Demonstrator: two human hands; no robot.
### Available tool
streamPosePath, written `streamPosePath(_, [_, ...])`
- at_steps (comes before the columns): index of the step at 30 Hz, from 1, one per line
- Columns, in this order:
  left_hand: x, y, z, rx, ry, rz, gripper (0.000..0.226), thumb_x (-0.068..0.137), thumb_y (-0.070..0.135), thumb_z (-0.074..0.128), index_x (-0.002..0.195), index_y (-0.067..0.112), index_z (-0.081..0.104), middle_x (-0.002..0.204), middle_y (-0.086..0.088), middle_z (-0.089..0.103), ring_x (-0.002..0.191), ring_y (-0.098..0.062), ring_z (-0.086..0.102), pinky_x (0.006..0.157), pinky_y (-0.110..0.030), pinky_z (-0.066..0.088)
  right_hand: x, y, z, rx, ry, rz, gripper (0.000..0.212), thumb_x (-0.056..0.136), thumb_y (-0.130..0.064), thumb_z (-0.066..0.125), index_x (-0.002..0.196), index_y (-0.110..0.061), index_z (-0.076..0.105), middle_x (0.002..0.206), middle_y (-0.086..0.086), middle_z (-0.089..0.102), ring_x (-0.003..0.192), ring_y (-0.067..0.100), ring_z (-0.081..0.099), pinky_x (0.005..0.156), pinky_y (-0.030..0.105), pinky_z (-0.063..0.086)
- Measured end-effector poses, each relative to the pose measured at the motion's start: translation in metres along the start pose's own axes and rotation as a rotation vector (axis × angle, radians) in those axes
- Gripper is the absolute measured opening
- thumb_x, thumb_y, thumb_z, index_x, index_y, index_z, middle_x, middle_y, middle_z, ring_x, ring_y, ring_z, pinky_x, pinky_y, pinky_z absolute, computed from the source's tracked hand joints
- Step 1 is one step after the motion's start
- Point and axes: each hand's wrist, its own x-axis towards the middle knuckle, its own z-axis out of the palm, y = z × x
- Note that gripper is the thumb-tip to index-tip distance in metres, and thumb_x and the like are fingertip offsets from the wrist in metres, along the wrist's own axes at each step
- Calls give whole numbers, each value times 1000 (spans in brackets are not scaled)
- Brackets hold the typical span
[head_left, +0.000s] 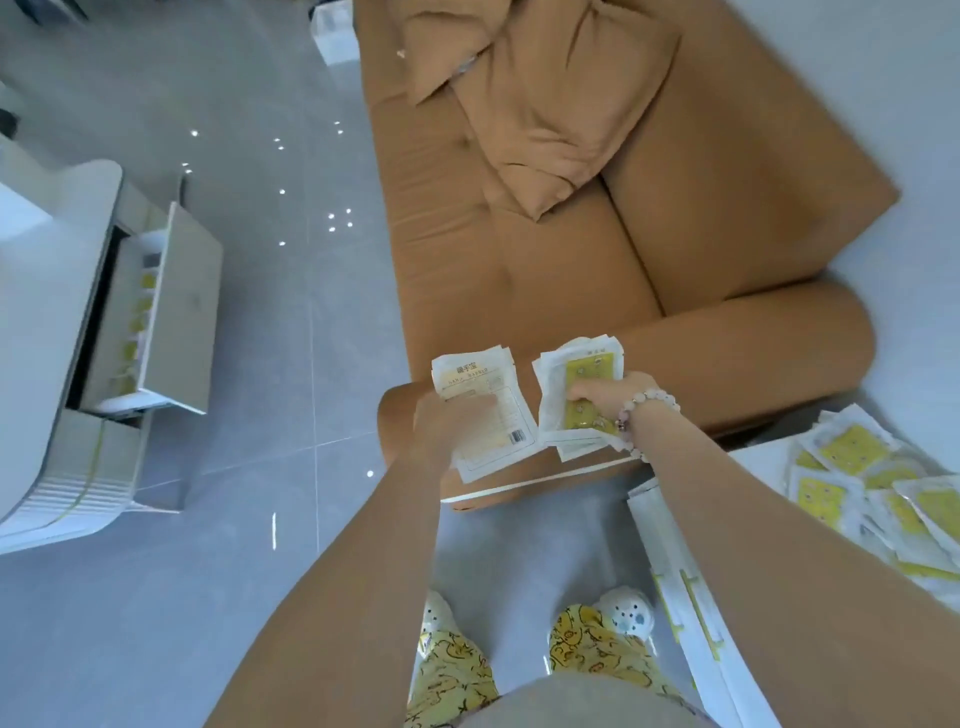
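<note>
My left hand (449, 421) grips a small stack of white packets (493, 415), printed back side up with a barcode. My right hand (602, 397), with a bead bracelet on the wrist, grips a second stack of packets (576, 374) whose top one shows a yellow pad through clear film. Both stacks are held side by side above the arm of a tan sofa (571, 270). A heap of the same yellow packets (862, 488) lies on a white surface at the right.
A white cabinet at the left has an open drawer (156, 317) with yellow packets inside. Two tan cushions (540, 98) lie on the sofa. White flat boxes (685, 587) lean by my right leg. Grey tiled floor (285, 364) spreads between sofa and cabinet.
</note>
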Motion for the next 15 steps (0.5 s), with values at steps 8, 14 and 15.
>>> streamPosePath(8, [3, -41, -183, -276, 125, -27, 24, 78, 0, 70, 101, 6, 65, 91, -8, 68, 78, -22, 66, 67, -32, 55, -39, -74, 169, -236, -64, -40, 36, 81, -40, 66, 75, -7, 52, 58, 4, 46, 44, 14, 43, 42, 22, 36])
streamPosePath(14, [2, -77, -302, -330, 173, -89, 18, 77, 0, 72, 91, 10, 66, 93, -8, 69, 89, -27, 67, 82, -40, 55, -74, -102, 287, -334, -138, -94, 49, 82, -42, 64, 111, -2, 60, 71, 6, 56, 49, 14, 45, 45, 23, 35])
streamPosePath(15, [3, -83, -317, -346, 180, -96, 17, 77, 0, 72, 90, 10, 66, 93, -9, 69, 91, -28, 67, 85, -41, 54, -78, -107, 302, -357, -153, -105, 47, 82, -43, 64, 109, -4, 59, 67, 5, 52, 49, 14, 45, 45, 22, 36])
